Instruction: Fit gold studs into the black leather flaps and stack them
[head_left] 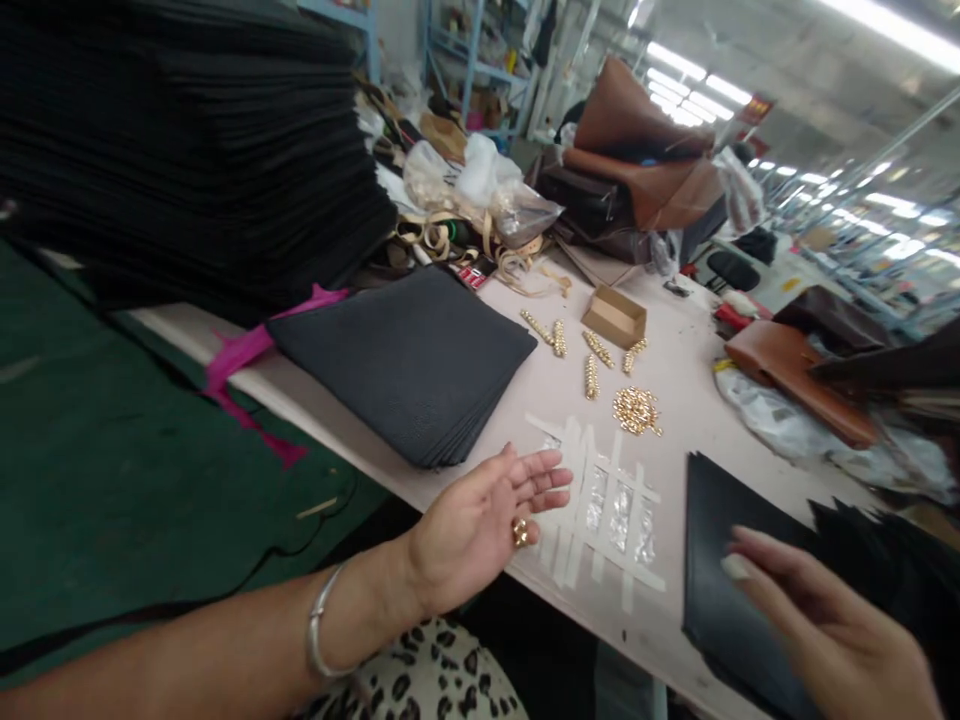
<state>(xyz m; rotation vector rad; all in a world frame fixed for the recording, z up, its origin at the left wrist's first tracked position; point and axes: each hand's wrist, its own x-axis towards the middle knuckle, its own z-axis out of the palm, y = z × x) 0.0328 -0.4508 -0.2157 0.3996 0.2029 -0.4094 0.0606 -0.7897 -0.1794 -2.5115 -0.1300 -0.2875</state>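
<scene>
Gold hardware (pixel 520 533) rests against the upturned left hand (pixel 480 525), fingers unclenched, probably so it won't drop, a loose gold pile (pixel 637 411) at its two o'clock; whether the right hand (pixel 832 620) grasps anything, I cannot tell.

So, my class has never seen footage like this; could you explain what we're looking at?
There is no machine here: these are one person's bare hands, in a single picture from a camera worn on the head, looking forward and down. The left hand, palm up, carries small gold pieces by the little finger. The right hand appears in front of dark sheets; whether it holds anything is unclear. On the table lie a loose gold pile, a small open box, pale strips and a black stack.
</scene>
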